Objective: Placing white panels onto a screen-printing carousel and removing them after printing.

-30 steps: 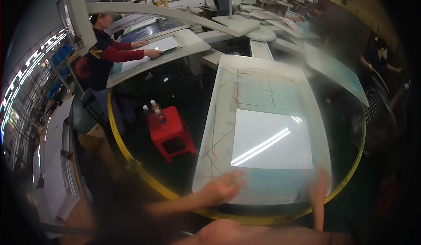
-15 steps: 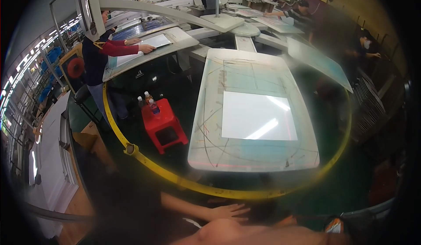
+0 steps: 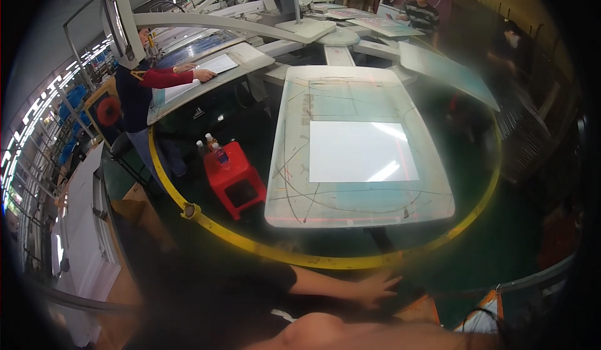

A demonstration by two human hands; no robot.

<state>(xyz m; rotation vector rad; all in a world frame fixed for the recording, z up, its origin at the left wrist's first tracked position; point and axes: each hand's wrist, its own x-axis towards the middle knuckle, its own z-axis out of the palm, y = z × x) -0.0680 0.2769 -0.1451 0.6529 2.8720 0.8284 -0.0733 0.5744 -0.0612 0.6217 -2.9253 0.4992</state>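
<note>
My left hand (image 3: pixel 378 289) reaches across the lower edge from a dark sleeve, its fingers spread and holding nothing that I can see. Close to it is an orange-edged item (image 3: pixel 423 310), partly cut off by my arm. Across the bottom lies a bare, blurred stretch of what looks like my right arm (image 3: pixel 325 332); its hand does not show. Ahead stands a large pale board (image 3: pixel 369 206) with rounded corners, stained light blue and marked with lines. On it lies a glossy white sheet (image 3: pixel 357 149), which neither hand touches.
A yellow ring rail (image 3: pixel 263 250) curves round the board. Beyond it, to the left, a red stool (image 3: pixel 235 175) carries several bottles. One person with red sleeves (image 3: pixel 166 77) handles a sheet at another board; others stand far right. Stacked white sheets (image 3: pixel 81 250) lie at left.
My left hand has moved to the right, its fingers still apart. The view has shifted a little, and more of the orange-edged items shows at lower right.
</note>
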